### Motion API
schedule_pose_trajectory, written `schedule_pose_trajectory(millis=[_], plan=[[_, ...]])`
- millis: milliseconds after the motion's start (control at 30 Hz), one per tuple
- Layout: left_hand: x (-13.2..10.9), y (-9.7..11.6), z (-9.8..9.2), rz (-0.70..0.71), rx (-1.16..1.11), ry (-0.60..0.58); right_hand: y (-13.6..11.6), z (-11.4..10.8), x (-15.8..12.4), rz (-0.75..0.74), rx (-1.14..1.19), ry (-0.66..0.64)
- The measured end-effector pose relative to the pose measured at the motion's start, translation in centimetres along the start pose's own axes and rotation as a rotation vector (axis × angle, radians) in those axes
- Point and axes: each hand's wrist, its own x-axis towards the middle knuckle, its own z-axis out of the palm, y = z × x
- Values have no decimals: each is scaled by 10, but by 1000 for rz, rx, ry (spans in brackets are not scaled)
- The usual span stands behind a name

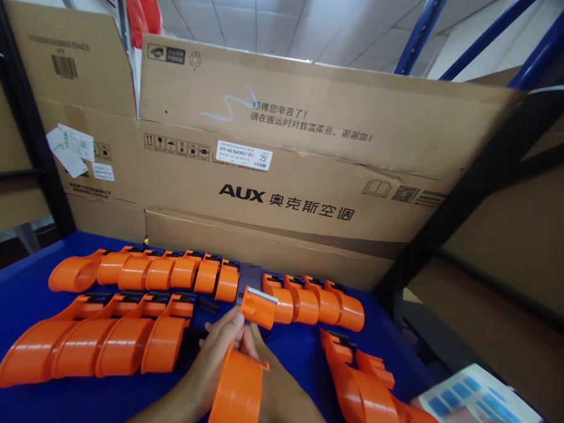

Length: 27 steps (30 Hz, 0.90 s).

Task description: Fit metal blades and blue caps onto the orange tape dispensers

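Note:
Both hands meet at the lower middle around an orange plastic tape dispenser [237, 389]. Its serrated cutting edge points up and away from me, and its wide curved band hangs toward me. My left hand [219, 340] is wrapped round the narrow part, with the thumb just below the toothed head. Partly hidden behind the dispenser, my right hand [250, 341] has its fingers closed at the same narrow part. Just beyond the hands, a dark flat piece [250, 277] lies between the rows of dispensers.
More orange dispensers stand in a back row [159, 274] and a front left row [96, 347]. Several lie loosely at right [368, 393], near a white and blue box [483, 400]. Behind the blue surface [295, 354] rises a cardboard panel [288, 168]; a dark post [449, 186] slants at right.

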Motion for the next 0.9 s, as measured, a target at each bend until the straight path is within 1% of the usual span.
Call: schedule_pose_trajectory(millis=[100,167,300,400,467,567,600,700,733,767,800,833,900], plan=[[-2,0,-2,9,8,-9,5,5,0,-38,-38,-47],[-3,2,-4,-2,7,-22,8,7,0,-27,-54,-53],[-2,4,-5,-2,-19,-26,10,2,4,9,11,9],[-4,6,-2,66,-1,-23,14,-9,7,21,71,60],[-6,7,1,117,35,-27,20,-16,7,29,87,144],[-9,7,6,150,84,-30,31,-23,4,106,100,358],[-9,8,7,148,100,-23,35,-25,3,161,105,449],[-8,8,9,124,140,9,40,-34,-1,317,142,786],[-7,8,9,118,153,17,40,-38,-2,333,157,879],[-6,8,9,115,163,26,39,-43,-3,323,162,937],[-6,7,9,117,169,32,37,-47,-5,294,155,949],[-5,6,8,123,173,34,34,-51,-6,253,127,921],[-4,5,7,137,176,34,29,-57,-7,153,64,798]])
